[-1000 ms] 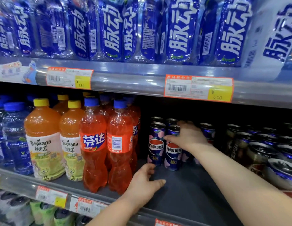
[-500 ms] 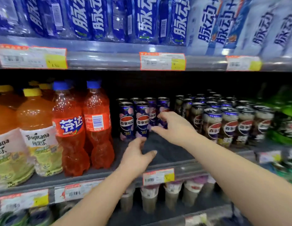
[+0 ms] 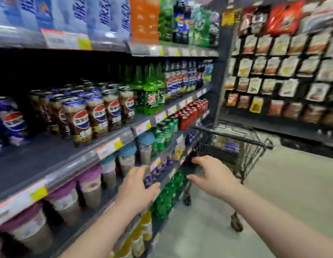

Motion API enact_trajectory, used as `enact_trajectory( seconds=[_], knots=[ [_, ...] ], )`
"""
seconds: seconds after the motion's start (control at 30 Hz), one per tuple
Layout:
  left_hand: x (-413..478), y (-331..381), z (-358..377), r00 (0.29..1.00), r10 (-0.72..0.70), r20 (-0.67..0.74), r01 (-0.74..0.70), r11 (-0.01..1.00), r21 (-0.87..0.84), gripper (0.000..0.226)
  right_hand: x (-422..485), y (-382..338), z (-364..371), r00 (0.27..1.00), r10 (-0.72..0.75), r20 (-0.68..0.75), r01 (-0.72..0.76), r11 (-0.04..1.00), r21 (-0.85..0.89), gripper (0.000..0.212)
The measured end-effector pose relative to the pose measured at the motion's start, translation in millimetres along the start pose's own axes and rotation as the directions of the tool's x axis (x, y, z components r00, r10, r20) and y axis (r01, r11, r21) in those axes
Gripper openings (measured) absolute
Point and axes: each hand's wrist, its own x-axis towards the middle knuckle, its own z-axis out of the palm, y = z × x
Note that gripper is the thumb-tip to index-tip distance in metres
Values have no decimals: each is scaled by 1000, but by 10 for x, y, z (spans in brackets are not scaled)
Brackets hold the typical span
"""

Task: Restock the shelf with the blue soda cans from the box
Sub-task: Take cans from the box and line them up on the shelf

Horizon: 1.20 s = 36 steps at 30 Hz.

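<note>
Far to the left of the left fingers, up on the shelf [image 3: 41, 155], the blue cans [image 3: 11, 118] stand well back with their labels outward. Bare shelf lies in front of them, which I judge is room kept for more of the same. Between them and the fingers stands a block of brown cans [image 3: 82, 120], faced up to the shelf edge. The left hand [image 3: 137, 187] hangs before the lower shelves, fingers apart and loosely curved, holding nothing. Just right of it the right hand [image 3: 214, 175] is also spread and empty, reaching forward. Beyond the right fingers stands the cart [image 3: 234, 140], parked close against the shelving so stock is within easy reach. In it lies what I take for the box [image 3: 232, 146], though it is too blurred to be sure. Both hands look free to fetch more cans.
</note>
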Motion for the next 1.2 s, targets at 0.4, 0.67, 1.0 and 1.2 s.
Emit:
enact_trajectory(
  seconds=[0.4,0.67,1.0,1.2],
  knots=[
    [608,2652,2445,901,234,366,-260,965,25,71,-780,3186,-675,880,475,11,-475,880,14,57],
    [983,3910,3529,845,294,448,-327,945,-5,71,-844,4612,-939,827,561,42,-560,828,-46,58],
    [2151,4890,4853,797,342,498,-388,921,-12,72,-92,6307,-1075,781,624,25,-619,779,-95,58],
    [3274,5486,5548,783,343,518,-380,924,-38,73,713,7364,-1280,757,652,35,-647,756,-94,58]
  ],
)
